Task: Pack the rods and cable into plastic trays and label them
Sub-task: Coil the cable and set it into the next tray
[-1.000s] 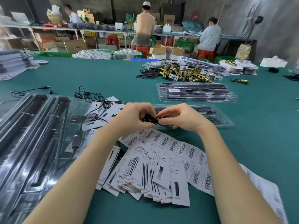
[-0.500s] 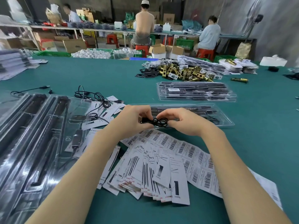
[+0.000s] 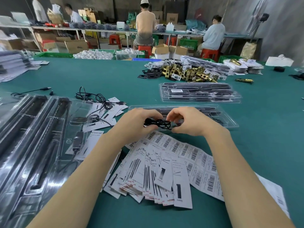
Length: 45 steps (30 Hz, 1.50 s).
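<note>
Moved: cable [image 3: 158, 124] bundle now stretched longer before the tray [image 3: 230, 124] | left hand [image 3: 139, 122], right hand [image 3: 187, 122] — fingers pinch its ends | coil nearly ready to pack

My left hand [image 3: 139, 122] and right hand [image 3: 189, 123] meet on the coiled black cable [image 3: 158, 125], just before the clear plastic tray of black rods [image 3: 227, 119]; the white barcode label sheet [image 3: 189, 150] lies under my wrists; a stacked tray pile [image 3: 199, 92] sits behind; open clear trays [image 3: 32, 137] lie left.
</note>
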Available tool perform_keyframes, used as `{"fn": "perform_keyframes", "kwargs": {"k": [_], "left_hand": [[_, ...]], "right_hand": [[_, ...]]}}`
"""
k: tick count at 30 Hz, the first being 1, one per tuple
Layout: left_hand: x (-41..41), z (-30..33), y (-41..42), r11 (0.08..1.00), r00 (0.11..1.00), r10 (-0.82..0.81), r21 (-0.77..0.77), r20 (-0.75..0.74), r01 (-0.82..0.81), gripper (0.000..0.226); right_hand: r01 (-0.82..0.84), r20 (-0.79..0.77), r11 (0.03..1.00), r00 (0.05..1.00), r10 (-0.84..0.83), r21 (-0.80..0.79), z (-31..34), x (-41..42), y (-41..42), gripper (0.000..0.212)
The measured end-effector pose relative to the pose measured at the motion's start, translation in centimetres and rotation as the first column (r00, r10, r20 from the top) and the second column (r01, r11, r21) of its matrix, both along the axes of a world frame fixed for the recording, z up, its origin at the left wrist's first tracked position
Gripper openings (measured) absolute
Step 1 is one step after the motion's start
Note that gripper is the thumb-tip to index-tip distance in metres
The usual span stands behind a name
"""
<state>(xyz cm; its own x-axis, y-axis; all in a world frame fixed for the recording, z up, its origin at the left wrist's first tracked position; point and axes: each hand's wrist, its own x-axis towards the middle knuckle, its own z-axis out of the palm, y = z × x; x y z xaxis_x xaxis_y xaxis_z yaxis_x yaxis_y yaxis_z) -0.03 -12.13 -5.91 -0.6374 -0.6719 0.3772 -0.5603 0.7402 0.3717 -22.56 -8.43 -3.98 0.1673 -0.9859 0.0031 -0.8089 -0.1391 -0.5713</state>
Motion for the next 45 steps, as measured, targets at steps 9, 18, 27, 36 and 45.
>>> {"fn": "perform_keyframes", "kwargs": {"k": [9,18,27,36,45], "left_hand": [[-0.1,0.3,0.0,0.998,0.997,0.002,-0.058,0.077,0.002,0.029],[0.3,0.6,0.6,0.996,0.999,-0.043,-0.083,-0.014,0.041,0.025],[0.5,0.4,1.0,0.990,0.995,-0.073,-0.129,-0.072,0.063,0.023],[0.5,-0.8,2.1,0.977,0.987,-0.104,-0.198,-0.120,0.079,0.025],[0.4,-1.4,2.0,0.943,0.990,-0.060,-0.333,-0.130,0.013,0.022]], "right_hand": [[0.035,-0.050,0.995,0.998,-0.040,-0.092,-0.6,-0.7,0.3,0.004],[0.060,0.014,0.984,0.998,-0.059,-0.167,-2.7,-0.5,0.7,0.010],[0.039,0.002,0.977,0.999,-0.040,-0.212,-3.0,-0.1,0.9,0.017],[0.056,0.024,0.973,0.998,-0.052,-0.223,-2.8,0.1,0.7,0.014],[0.077,0.067,0.974,0.996,-0.064,-0.211,-2.8,0.1,0.5,0.012]]}}
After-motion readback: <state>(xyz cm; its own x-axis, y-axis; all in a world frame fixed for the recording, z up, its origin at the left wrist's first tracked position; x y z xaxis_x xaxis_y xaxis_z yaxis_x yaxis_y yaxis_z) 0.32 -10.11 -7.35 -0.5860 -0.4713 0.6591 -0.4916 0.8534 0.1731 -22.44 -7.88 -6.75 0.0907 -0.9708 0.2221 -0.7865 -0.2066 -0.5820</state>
